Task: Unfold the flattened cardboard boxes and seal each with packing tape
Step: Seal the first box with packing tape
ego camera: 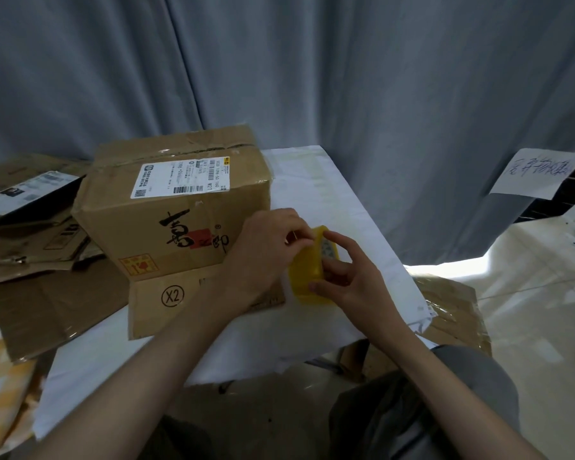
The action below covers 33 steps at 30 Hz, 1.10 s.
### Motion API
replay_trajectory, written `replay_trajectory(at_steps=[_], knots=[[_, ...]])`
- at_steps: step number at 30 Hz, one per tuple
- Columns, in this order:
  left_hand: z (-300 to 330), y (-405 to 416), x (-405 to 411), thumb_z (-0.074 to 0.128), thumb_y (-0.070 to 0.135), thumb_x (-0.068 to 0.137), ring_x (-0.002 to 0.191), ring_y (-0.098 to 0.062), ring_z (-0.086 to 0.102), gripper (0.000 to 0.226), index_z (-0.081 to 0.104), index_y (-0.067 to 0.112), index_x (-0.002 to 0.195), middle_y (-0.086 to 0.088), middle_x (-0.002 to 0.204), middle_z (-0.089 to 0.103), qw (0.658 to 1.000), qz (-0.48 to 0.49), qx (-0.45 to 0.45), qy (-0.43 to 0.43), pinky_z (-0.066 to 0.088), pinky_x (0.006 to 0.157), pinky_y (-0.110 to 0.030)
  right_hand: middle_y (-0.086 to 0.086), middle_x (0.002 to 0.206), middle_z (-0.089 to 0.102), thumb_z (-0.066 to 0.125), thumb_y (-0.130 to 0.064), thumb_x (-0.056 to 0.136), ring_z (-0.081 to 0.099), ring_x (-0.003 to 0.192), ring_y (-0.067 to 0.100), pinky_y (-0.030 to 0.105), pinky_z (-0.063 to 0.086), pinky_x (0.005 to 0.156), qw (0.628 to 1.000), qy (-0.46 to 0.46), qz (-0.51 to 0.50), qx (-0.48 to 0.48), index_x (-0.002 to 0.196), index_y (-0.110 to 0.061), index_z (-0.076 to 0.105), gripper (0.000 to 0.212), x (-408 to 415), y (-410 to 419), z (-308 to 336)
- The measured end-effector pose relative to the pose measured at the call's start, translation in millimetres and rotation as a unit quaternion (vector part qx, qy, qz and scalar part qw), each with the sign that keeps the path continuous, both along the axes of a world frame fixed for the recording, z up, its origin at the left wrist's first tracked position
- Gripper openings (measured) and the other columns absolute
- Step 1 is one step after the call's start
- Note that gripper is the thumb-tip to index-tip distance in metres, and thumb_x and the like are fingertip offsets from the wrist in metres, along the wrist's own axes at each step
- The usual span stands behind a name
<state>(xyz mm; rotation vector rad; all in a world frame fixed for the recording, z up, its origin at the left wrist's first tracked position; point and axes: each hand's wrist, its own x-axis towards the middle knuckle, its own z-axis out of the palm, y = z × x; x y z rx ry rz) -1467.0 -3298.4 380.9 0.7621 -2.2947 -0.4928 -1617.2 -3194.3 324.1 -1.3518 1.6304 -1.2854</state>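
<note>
An assembled cardboard box (pixel 176 207) with a white shipping label and black brush lettering stands on the white table (pixel 312 194), one bottom flap marked X2 lying flat toward me. Just right of the box I hold a yellow roll of packing tape (pixel 307 272) above the table. My right hand (pixel 346 277) grips the roll from the right side. My left hand (pixel 266 247) curls over its top edge, fingertips pinching at the roll's rim.
Several flattened cardboard boxes (pixel 37 234) lie piled at the left, one with a label. More cardboard wrapped in clear tape (pixel 452 310) sits beyond the table's right edge. Grey curtains hang behind. A handwritten paper sign (pixel 541 172) is at the right.
</note>
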Motion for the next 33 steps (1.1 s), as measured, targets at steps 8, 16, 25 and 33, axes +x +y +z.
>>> replay_trajectory(at_steps=[8,16,25,33], knots=[[26,-19,-3,0.077,0.019,0.084,0.071,-0.004,0.058,0.005,0.077,0.014,0.085,0.005,0.082,0.07,0.984,-0.098,-0.078,-0.124,0.053,0.071,-0.028,-0.002,0.123,0.07,0.082,-0.019,0.08,0.069,0.106,0.012,0.04,0.058,0.091,1.0,0.016,0.025,0.008,0.14,-0.045,0.037,0.079,-5,-3,2],[30,-21,-2,0.069,0.015,0.086,0.074,-0.009,0.056,0.004,0.066,0.014,0.085,0.005,0.085,0.061,0.974,-0.134,-0.067,-0.172,0.053,0.068,-0.032,-0.011,0.115,0.069,0.074,-0.009,0.086,0.068,0.103,0.01,0.03,0.057,0.089,0.999,0.008,0.044,0.011,0.136,-0.042,0.037,0.071,-9,-4,5],[20,-23,8,0.073,0.017,0.087,0.082,-0.006,0.061,0.013,0.061,0.016,0.086,0.009,0.086,0.063,0.984,-0.118,0.085,-0.103,0.051,0.068,-0.015,-0.015,0.109,0.067,0.06,-0.015,0.097,0.065,0.102,0.009,0.018,0.054,0.083,0.998,0.015,0.061,-0.006,0.134,-0.035,0.039,0.047,-13,-8,15],[19,-18,4,0.064,0.008,0.092,0.072,-0.015,0.056,0.015,0.052,0.013,0.083,0.003,0.076,0.058,0.996,-0.018,0.029,-0.087,0.05,0.063,-0.035,-0.012,0.096,0.062,0.059,-0.028,0.098,0.062,0.084,0.015,0.035,0.058,0.074,0.995,0.081,0.032,-0.044,0.126,-0.036,0.039,0.036,0,-12,36]])
